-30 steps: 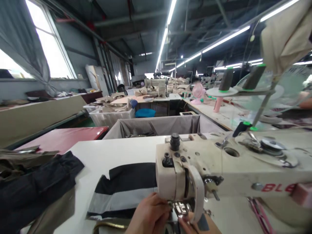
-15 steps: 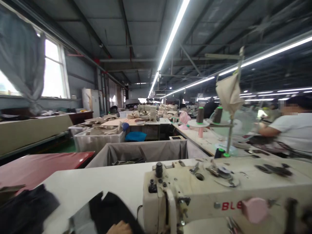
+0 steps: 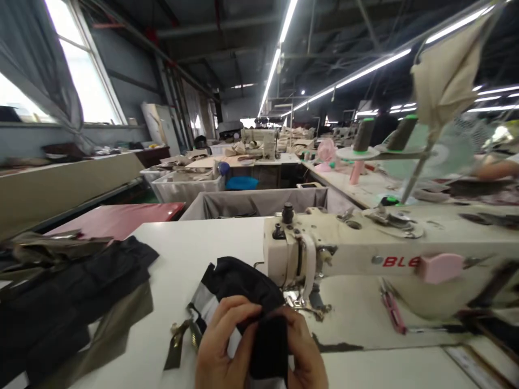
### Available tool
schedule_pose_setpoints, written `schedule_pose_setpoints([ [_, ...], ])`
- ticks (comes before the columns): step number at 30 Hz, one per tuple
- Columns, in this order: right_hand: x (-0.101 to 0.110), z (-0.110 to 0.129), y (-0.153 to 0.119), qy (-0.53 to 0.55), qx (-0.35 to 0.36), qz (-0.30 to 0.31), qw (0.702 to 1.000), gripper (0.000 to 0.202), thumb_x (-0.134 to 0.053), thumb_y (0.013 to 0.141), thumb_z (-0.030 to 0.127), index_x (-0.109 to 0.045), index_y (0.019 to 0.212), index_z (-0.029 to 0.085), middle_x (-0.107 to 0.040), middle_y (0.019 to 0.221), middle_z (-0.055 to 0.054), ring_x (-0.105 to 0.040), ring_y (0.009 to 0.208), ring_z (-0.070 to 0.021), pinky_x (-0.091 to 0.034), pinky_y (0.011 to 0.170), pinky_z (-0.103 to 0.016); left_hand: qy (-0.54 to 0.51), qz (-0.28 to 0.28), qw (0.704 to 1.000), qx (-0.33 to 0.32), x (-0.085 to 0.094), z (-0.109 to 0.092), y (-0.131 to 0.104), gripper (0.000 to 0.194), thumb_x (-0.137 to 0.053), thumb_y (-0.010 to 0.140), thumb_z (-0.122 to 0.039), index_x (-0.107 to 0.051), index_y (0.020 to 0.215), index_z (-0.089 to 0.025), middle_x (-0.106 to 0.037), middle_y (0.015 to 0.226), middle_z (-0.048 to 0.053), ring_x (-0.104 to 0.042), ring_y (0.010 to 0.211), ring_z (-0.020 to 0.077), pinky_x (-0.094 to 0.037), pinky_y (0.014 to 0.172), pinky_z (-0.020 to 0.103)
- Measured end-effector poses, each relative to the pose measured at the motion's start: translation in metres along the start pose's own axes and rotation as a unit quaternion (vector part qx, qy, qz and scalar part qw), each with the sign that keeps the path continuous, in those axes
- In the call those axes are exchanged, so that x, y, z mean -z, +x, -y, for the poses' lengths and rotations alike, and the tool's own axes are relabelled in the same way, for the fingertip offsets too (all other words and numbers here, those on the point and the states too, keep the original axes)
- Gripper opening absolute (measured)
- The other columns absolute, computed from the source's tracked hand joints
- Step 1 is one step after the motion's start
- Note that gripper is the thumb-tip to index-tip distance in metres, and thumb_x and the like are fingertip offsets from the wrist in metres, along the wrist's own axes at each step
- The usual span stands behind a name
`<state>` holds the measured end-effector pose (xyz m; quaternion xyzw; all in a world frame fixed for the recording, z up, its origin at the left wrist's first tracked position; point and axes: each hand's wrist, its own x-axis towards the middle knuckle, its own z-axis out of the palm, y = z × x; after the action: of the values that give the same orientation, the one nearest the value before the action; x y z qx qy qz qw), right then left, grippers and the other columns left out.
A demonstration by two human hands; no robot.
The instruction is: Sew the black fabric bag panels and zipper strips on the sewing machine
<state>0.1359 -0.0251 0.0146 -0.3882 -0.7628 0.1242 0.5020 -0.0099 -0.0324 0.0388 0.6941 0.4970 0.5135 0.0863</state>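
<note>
Both hands are at the bottom centre, in front of the sewing machine (image 3: pixel 348 254). My left hand (image 3: pixel 227 343) pinches the folded edge of a black fabric piece (image 3: pixel 243 281) between thumb and fingers. Close on its right, my right hand (image 3: pixel 304 346) grips the same piece, its fingertips partly behind a black flap. The fabric arches up towards the machine's presser foot (image 3: pixel 295 300); whether it touches the foot is unclear. A grey-white part of the piece and a strip with a brass-coloured zipper (image 3: pixel 192 332) lie left of my left hand.
Black and olive fabric pieces (image 3: pixel 68 292) are heaped on the left of the white table (image 3: pixel 174 243). Pink-handled snips (image 3: pixel 393 310) lie on the machine bed. Behind the table stands a grey fabric-lined bin (image 3: pixel 263 202). A person's arm (image 3: pixel 498 170) shows at the far right.
The view has tilted down and now shows both hands, where only part of one hand showed before. More of the black fabric, the heap and the machine bed is visible.
</note>
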Motion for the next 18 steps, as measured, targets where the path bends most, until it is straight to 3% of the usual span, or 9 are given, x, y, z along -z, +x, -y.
schedule_pose_setpoints([
  [5,-0.009,0.002,-0.005,0.141,-0.07,-0.095,0.983,0.018,-0.054,0.083,0.016,-0.066,0.094,0.024,-0.07,0.089,-0.003,-0.067,0.08,-0.0178,-0.054,0.067,-0.021,-0.078,-0.023,0.997,-0.007,0.001,-0.005,0.004,0.015,-0.054,0.084,-0.013,-0.066,0.089,-0.021,-0.066,0.089,0.002,-0.065,0.08,0.0127,-0.056,0.07,0.019],
  [10,-0.001,0.007,0.002,0.134,-0.069,-0.086,0.985,0.016,-0.056,0.08,0.017,-0.065,0.091,0.023,-0.068,0.08,-0.003,-0.064,0.07,-0.017,-0.052,0.06,-0.022,-0.095,0.017,0.995,-0.005,0.009,-0.008,0.002,0.021,-0.057,0.082,-0.01,-0.067,0.093,-0.025,-0.071,0.089,-0.002,-0.068,0.078,0.0117,-0.056,0.07,0.017],
  [15,0.005,0.009,0.002,0.127,-0.007,-0.05,0.991,0.026,-0.049,0.083,0.011,-0.063,0.099,0.024,-0.067,0.091,-0.005,-0.064,0.084,-0.0176,-0.051,0.072,-0.023,-0.087,0.022,0.996,-0.004,0.014,-0.006,0.001,0.024,-0.059,0.08,-0.009,-0.068,0.096,-0.026,-0.072,0.094,-0.001,-0.069,0.082,0.0129,-0.057,0.075,0.019],
  [18,0.007,0.011,-0.001,0.119,-0.024,-0.044,0.992,0.026,-0.05,0.082,0.009,-0.064,0.097,0.026,-0.068,0.085,-0.001,-0.065,0.078,-0.0145,-0.05,0.069,-0.02,-0.094,0.028,0.995,-0.002,0.013,-0.007,-0.001,0.023,-0.058,0.081,-0.009,-0.069,0.095,-0.025,-0.072,0.094,0.0,-0.069,0.083,0.0138,-0.057,0.075,0.019],
])
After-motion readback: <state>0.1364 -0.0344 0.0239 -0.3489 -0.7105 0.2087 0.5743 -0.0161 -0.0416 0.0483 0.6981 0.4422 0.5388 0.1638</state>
